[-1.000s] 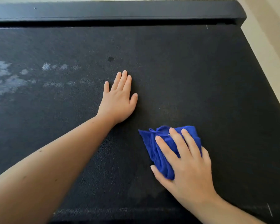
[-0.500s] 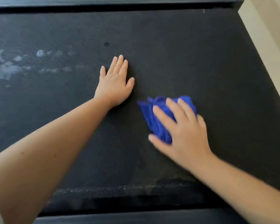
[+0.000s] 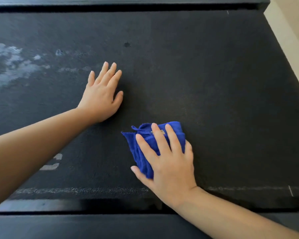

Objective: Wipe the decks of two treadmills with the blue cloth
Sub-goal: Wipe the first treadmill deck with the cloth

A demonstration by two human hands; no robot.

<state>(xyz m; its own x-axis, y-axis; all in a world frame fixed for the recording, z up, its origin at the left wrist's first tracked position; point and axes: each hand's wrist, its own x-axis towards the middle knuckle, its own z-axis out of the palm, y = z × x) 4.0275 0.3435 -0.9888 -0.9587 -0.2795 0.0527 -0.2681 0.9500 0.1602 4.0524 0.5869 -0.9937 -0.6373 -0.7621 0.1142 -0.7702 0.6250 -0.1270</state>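
A black treadmill deck (image 3: 223, 80) fills nearly the whole head view. My right hand (image 3: 169, 166) presses flat on a bunched blue cloth (image 3: 141, 145) lying on the deck, a little below the middle. The cloth sticks out past my fingers to the left and front. My left hand (image 3: 102, 95) lies palm down on the bare deck, fingers together, up and to the left of the cloth, holding nothing. Pale dusty smears (image 3: 10, 66) mark the deck at the far left.
Black side rails border the deck, one at the top (image 3: 145, 3) and one at the bottom (image 3: 76, 226). A beige floor (image 3: 295, 31) shows past the deck's right edge. A faint whitish streak (image 3: 85, 190) runs along the deck's near edge.
My right hand has slid the blue cloth back toward me over the deck, after pushing it away half a second ago. The left hand has stayed planted in the same place.
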